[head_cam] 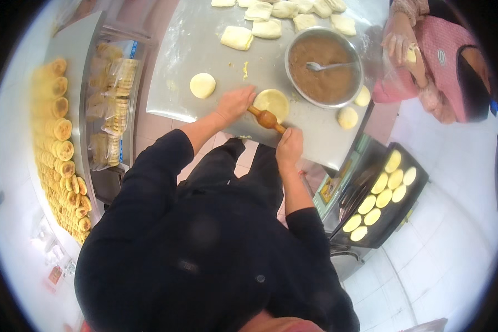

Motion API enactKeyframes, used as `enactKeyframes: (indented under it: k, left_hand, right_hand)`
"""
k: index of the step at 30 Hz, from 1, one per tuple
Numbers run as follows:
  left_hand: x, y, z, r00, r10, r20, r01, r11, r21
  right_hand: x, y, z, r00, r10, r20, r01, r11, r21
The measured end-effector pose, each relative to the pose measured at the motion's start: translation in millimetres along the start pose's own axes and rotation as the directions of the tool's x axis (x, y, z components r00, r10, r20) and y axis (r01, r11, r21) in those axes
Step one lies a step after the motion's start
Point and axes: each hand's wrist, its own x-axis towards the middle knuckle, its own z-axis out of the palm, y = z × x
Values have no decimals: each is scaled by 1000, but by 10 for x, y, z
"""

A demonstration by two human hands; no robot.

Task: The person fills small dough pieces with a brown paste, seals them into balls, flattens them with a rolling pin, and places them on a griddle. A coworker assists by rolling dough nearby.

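Note:
A short wooden rolling pin (267, 119) with a bulging middle spans between my two hands. My left hand (235, 103) grips its upper-left handle, and my right hand (289, 145) holds the lower-right one. Under and beyond the pin lies a flat round of dough (272, 103) on the steel worktable (178, 58). Left of my left hand rests a thicker dough disc (202, 85). A metal bowl (288, 70) of brown filling (323, 85), with a spoon (315, 66) in it, stands to the right of the flattened dough.
Folded dough pieces (267, 29) lie at the table's far side, and dough balls (347, 118) near its right edge. A black griddle (398, 211) carries pale dough rounds (384, 198). Browned flatbreads (64, 150) line the left counter. Another person's hand (400, 39) is at upper right.

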Motion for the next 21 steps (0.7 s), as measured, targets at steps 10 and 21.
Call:
enactKeyframes:
  k: [10,21]
  left_hand:
    - [-78,-23,-551,957,44,286,-84,988,129]
    - [-1580,-44,-1090,836,-400,376,414,909,46]
  right_hand:
    - [585,-193,98,982,187,-11,-179,957,227]
    - [647,-331,-27,815,319,484,-554,673,490]
